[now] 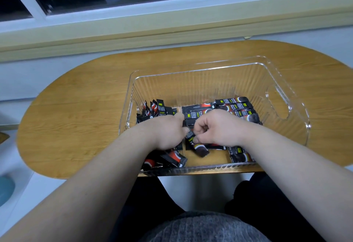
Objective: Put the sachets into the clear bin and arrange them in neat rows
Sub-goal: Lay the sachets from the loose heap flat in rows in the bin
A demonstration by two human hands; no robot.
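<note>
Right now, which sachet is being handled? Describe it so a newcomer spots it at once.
On the wooden table stands the clear bin; look at its near middle, where the left hand and right hand meet. The sachet pinched between them is the only one held; the other sachets lie loose or in rows.

bin (282, 81): clear glossy ribbed plastic
sachets (236, 106): shiny black foil
table (80, 108): smooth wood-grain
jumper (206, 228): grey knit
</note>
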